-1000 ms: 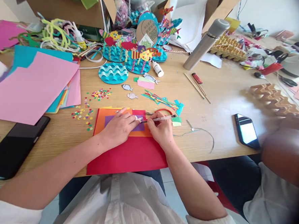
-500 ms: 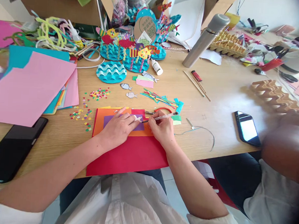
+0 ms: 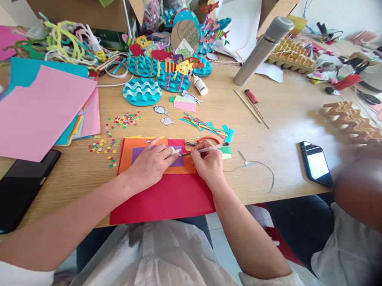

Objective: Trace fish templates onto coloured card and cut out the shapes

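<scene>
My left hand (image 3: 151,162) lies flat with its fingers extended over a purple sheet of paper (image 3: 138,155), pressing down a small white fish cutout (image 3: 177,151) whose tail end shows past the fingertips. Between the thumb and fingers of my right hand (image 3: 209,165) is a pen (image 3: 212,148), slanted, its tip low beside the cutout. Under the purple piece lie an orange sheet (image 3: 126,156) and a larger red sheet (image 3: 164,199). Red-handled scissors (image 3: 210,140) lie just behind my right hand, partly hidden by it.
Two paper fish (image 3: 160,110) and a heap of thin paper strips (image 3: 205,125) lie beyond the sheets. Confetti (image 3: 127,119) and stacked coloured paper (image 3: 41,108) are at left. A steel flask (image 3: 259,54) stands behind; a phone (image 3: 315,163) and another person's blurred arm (image 3: 366,188) are at right.
Both hands stay in nearly the same place. The pen's tip and my right hand have shifted only very slightly.
</scene>
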Motion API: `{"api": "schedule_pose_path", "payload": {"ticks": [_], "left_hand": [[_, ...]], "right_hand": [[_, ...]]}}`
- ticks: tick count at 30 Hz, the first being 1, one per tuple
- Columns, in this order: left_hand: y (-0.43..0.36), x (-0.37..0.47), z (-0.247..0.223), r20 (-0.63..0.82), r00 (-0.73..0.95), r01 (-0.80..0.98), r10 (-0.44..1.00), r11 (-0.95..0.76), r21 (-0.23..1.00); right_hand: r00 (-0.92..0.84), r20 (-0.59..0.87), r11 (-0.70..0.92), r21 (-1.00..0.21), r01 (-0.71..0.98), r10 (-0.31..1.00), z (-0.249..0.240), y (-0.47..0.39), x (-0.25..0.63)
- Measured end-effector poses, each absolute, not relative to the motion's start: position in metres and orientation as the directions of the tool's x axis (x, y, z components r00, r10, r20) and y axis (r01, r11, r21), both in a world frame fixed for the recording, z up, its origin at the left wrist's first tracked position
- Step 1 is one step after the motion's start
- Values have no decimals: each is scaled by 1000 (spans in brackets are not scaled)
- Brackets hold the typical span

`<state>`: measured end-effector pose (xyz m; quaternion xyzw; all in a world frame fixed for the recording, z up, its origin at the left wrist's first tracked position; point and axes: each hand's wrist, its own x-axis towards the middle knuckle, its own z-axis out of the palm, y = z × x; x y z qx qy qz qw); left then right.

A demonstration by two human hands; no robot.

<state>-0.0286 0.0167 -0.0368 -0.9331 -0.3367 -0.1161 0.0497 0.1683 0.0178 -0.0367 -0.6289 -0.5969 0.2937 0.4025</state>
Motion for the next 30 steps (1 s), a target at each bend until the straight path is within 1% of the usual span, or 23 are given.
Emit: {"api": "schedule_pose_path", "payload": {"ticks": [7,12,30], "left_hand": [[16,-29,-37,260,746,637,614,-771,-9],[16,-28,-37,262,746,637,612,-770,-16],[16,-28,-38,268,742,640,614,-768,-13]], "right_hand": [[115,136,63,-870,489,984,-40,19,169],[83,147,90,-872,481,986,-43,19,167],[64,139,96,-889,448,988,-44,20,166]]}}
